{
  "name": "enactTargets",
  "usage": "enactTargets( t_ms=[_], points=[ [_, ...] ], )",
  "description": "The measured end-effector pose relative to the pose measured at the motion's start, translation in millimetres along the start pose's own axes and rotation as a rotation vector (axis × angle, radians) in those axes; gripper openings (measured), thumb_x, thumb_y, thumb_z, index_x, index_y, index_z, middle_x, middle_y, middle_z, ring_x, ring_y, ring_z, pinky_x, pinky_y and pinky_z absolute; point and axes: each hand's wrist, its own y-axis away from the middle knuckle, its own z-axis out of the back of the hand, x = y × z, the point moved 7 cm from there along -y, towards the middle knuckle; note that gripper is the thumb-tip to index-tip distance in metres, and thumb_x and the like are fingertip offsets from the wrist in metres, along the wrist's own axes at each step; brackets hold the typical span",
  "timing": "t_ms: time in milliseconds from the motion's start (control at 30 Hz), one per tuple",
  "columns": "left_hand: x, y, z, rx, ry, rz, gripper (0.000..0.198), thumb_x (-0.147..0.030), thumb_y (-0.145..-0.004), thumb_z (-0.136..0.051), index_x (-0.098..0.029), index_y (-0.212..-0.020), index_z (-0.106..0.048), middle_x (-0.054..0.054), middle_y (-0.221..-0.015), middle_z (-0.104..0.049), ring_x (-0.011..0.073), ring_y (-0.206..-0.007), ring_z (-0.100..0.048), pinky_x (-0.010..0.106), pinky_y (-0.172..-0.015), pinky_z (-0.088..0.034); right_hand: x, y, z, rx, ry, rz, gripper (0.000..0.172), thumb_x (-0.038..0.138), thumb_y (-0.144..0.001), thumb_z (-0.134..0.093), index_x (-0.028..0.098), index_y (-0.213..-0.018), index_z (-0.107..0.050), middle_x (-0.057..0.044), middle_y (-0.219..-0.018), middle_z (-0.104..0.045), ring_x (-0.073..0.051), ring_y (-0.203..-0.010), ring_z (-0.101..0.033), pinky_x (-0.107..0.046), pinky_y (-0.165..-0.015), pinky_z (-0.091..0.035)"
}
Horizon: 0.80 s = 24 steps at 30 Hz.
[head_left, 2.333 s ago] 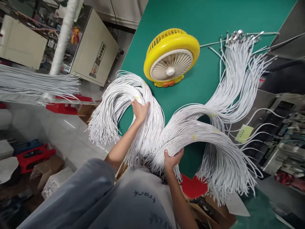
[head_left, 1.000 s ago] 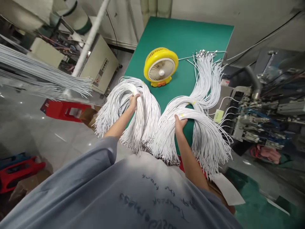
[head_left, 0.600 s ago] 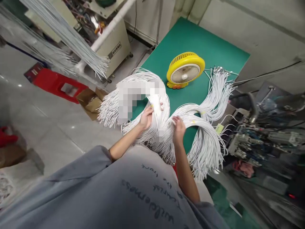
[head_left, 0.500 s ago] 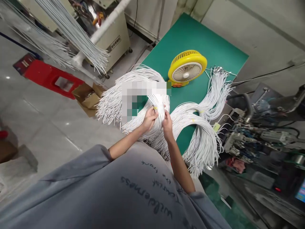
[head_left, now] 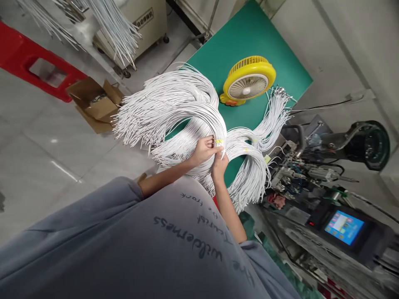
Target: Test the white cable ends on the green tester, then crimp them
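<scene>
A thick bundle of white wires [head_left: 199,109] arches over the near part of the green table, with a yellow band [head_left: 219,141] around it. My right hand [head_left: 220,166] is closed on the bundle just below the band. My left hand [head_left: 204,152] pinches the same bundle from its left side, thumb reaching across toward the right hand. Exactly what lies between the left fingertips is partly hidden. Loose wire ends fan out to the left. More white wires [head_left: 183,139] lie beneath and behind my hands.
A yellow fan [head_left: 249,81] stands on the green table [head_left: 230,41]. Other wire bundles [head_left: 249,178] curve at right, beside a machine [head_left: 296,166] and a lit screen [head_left: 344,227]. At left are an open cardboard box [head_left: 96,104], a red stool [head_left: 40,62] and hanging wires [head_left: 115,33].
My hands have come closer together at the yellow band, the left thumb now crossing the bundle. The bundle sits arched in front of the others. The view has shifted, showing more of the screen.
</scene>
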Motion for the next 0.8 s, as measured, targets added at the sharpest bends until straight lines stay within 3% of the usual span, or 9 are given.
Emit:
enactTargets(
  t_ms=[167,267,400,500,567,633,700,733,800],
  points=[
    [-1.2,5.3,4.6,0.046,-0.053,0.009,0.035,-0.033,-0.06,-0.086,-0.014,-0.084,-0.067,0.006,-0.079,-0.068,0.0201,-0.08,-0.065,0.03,-0.075,-0.051,-5.3,8.0,1.1,0.063,-0.067,-0.097,0.054,0.059,-0.084,-0.056,0.012,-0.109,-0.064,-0.011,-0.105,-0.069,-0.025,-0.103,-0.063,-0.039,-0.095,-0.048],
    [-7.6,13.0,12.3,0.105,-0.21,-0.01,0.029,-0.037,-0.066,-0.082,-0.016,-0.082,-0.07,0.005,-0.08,-0.063,0.019,-0.078,-0.06,0.03,-0.074,-0.048,-9.6,13.0,1.9,0.245,-0.15,-0.18,0.053,0.058,-0.073,-0.07,0.015,-0.103,-0.067,-0.009,-0.096,-0.07,-0.025,-0.093,-0.065,-0.037,-0.086,-0.051],
    [-13.3,24.5,15.9,0.195,-0.37,-0.041,0.029,-0.041,-0.071,-0.077,-0.021,-0.092,-0.075,0.013,-0.112,-0.058,0.0302,-0.109,-0.057,0.034,-0.077,-0.051,-18.2,13.1,-0.3,0.572,-0.284,-0.287,0.065,0.07,-0.055,-0.076,0.019,-0.094,-0.069,-0.007,-0.082,-0.07,-0.025,-0.08,-0.066,-0.037,-0.075,-0.054],
    [-27.9,26.4,15.7,0.309,-0.463,-0.036,0.029,-0.037,-0.08,-0.068,-0.026,-0.106,-0.076,0.012,-0.13,-0.056,0.0332,-0.126,-0.05,0.04,-0.098,-0.047,-24.4,9.7,-9.6,0.768,-0.367,-0.358,0.077,0.081,-0.044,-0.072,0.021,-0.092,-0.067,-0.006,-0.073,-0.068,-0.026,-0.076,-0.066,-0.039,-0.07,-0.055],
    [-47.1,21.7,16.1,0.458,-0.528,0.026,0.024,-0.033,-0.081,-0.068,-0.025,-0.102,-0.078,0.011,-0.121,-0.064,0.0334,-0.121,-0.057,0.042,-0.105,-0.042,-25.8,11.3,-16.2,0.889,-0.401,-0.398,0.075,0.079,-0.041,-0.075,0.022,-0.089,-0.066,-0.004,-0.067,-0.066,-0.026,-0.071,-0.066,-0.039,-0.067,-0.054],
    [-70.3,6.1,22.7,0.565,-0.477,0.171,0.02,-0.035,-0.078,-0.074,-0.02,-0.09,-0.081,0.012,-0.097,-0.072,0.0312,-0.093,-0.069,0.041,-0.087,-0.052,-23.0,16.4,-17.9,0.985,-0.41,-0.42,0.059,0.068,-0.047,-0.078,0.024,-0.084,-0.066,-0.002,-0.064,-0.065,-0.024,-0.066,-0.064,-0.038,-0.065,-0.053],
    [-99.0,-34.9,43.2,0.379,-0.354,0.199,0.032,-0.044,-0.079,-0.073,-0.014,-0.071,-0.079,0.01,-0.066,-0.069,0.0209,-0.054,-0.063,0.035,-0.059,-0.051,-15.8,24.5,-15.1,1.065,-0.393,-0.418,0.039,0.054,-0.056,-0.078,0.025,-0.079,-0.066,-0.002,-0.065,-0.066,-0.022,-0.063,-0.062,-0.037,-0.061,-0.05],
    [-110.7,-61.9,54.8,0.243,-0.314,0.146,0.039,-0.047,-0.083,-0.068,-0.013,-0.065,-0.075,0.007,-0.057,-0.064,0.0159,-0.048,-0.057,0.032,-0.058,-0.049,-11.0,29.4,-13.5,1.106,-0.376,-0.412,0.03,0.046,-0.058,-0.077,0.025,-0.076,-0.067,-0.002,-0.066,-0.066,-0.022,-0.062,-0.061,-0.037,-0.061,-0.05],
    [-113.7,-118.5,76.9,-0.049,-0.242,0.071,0.026,-0.028,-0.083,-0.072,-0.012,-0.062,-0.069,0.005,-0.06,-0.062,0.0129,-0.056,-0.056,0.027,-0.059,-0.045,-1.9,39.3,-12.3,1.183,-0.336,-0.398,0.019,0.033,-0.058,-0.075,0.025,-0.074,-0.068,-0.002,-0.068,-0.068,-0.022,-0.062,-0.061,-0.038,-0.062,-0.049]
  ],
)
